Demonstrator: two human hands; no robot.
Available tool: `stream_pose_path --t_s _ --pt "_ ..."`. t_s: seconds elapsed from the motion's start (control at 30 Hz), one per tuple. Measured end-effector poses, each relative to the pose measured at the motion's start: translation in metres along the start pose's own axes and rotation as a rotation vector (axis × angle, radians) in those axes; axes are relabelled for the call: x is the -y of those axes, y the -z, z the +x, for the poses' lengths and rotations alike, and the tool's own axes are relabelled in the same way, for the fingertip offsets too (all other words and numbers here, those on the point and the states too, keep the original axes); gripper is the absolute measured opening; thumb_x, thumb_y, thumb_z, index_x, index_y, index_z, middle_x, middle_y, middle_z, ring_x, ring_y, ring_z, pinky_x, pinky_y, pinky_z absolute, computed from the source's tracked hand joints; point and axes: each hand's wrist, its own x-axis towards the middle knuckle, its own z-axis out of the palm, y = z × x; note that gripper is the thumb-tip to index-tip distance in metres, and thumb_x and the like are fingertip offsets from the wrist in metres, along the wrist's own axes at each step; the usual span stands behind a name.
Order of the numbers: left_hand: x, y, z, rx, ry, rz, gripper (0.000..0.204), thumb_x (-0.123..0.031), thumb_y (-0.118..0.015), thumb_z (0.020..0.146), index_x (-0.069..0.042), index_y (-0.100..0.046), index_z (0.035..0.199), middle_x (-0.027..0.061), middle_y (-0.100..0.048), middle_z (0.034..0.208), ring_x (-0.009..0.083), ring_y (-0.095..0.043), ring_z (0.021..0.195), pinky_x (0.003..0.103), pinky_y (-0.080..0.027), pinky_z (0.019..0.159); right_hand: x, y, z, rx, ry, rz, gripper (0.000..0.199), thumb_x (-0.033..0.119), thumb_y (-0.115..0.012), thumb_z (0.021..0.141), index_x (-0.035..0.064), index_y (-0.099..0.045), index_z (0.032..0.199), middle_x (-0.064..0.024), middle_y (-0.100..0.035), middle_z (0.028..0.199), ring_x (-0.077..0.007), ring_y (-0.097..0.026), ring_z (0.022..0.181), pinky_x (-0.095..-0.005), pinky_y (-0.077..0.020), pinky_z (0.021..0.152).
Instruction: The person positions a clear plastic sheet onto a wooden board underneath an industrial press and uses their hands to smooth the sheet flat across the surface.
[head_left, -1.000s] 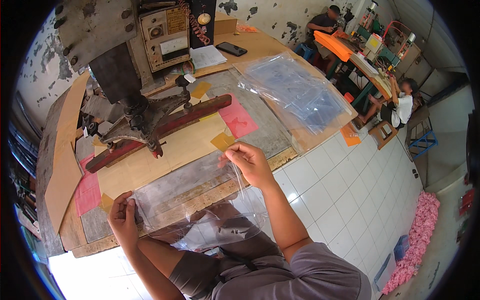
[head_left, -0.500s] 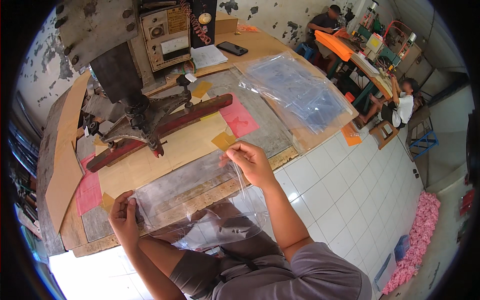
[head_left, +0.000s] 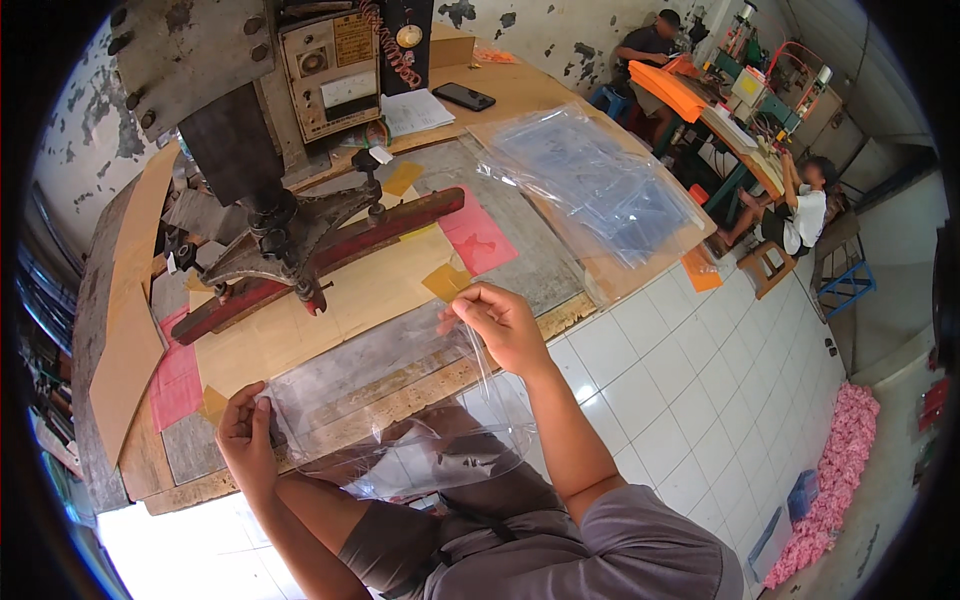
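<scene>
A clear plastic sheet [head_left: 365, 375] stretches between my hands, its far part over the table's front edge and its near part sagging above my lap. My left hand [head_left: 248, 430] pinches its left end beside a small yellow tape piece [head_left: 213, 404]. At the right end, my right hand [head_left: 497, 322] grips the sheet between thumb and fingers, close to another yellow tape piece [head_left: 446, 282]. Just beyond the sheet lies a pale yellow board [head_left: 370, 290]. Over that board sits the long red-brown bar [head_left: 400, 222] of a press [head_left: 275, 215].
A pile of clear plastic sheets [head_left: 600, 185] lies on cardboard to the right. Behind are a black phone [head_left: 464, 96], papers [head_left: 415, 113] and the press's control box [head_left: 333, 80]. Two people [head_left: 805, 205] sit at another bench at the far right. Pink material [head_left: 830, 480] is heaped on the floor.
</scene>
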Motion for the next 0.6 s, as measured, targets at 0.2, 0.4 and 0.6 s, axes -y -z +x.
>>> stream_pose_path --t_s 0.2,0.4,0.6 --pt "0.0004 -0.0003 -0.0002 -0.004 0.001 -0.005 0.018 -0.002 -0.061 0.099 0.004 -0.067 0.115 -0.0018 -0.065 0.088 0.0021 -0.054 0.078 0.018 -0.043 0.070 0.0003 -0.0004 -0.0001 -0.003 0.006 0.004 0.017 0.014 -0.060 0.103 -0.0021 -0.066 0.102 -0.0089 -0.071 0.097 -0.0197 -0.074 0.091 -0.0295 -0.0535 0.082" --pt "0.0008 -0.0009 0.0000 -0.009 -0.011 -0.006 0.018 -0.002 -0.060 0.099 0.004 -0.067 0.115 -0.0018 -0.064 0.087 0.0020 -0.054 0.077 0.018 -0.042 0.069 -0.0016 0.0000 -0.0001 0.001 0.008 0.008 0.017 0.014 -0.059 0.103 -0.0021 -0.066 0.102 -0.0088 -0.071 0.097 -0.0199 -0.074 0.091 -0.0296 -0.0536 0.082" --pt "-0.0008 -0.0006 -0.0004 -0.006 -0.002 0.007 0.018 -0.001 -0.060 0.099 0.004 -0.067 0.115 -0.0021 -0.064 0.087 0.0015 -0.053 0.077 0.017 -0.042 0.069 -0.0017 -0.0001 0.0005 0.002 0.008 0.018 0.017 0.014 -0.059 0.103 -0.0021 -0.066 0.102 -0.0089 -0.071 0.097 -0.0200 -0.074 0.091 -0.0296 -0.0535 0.082"
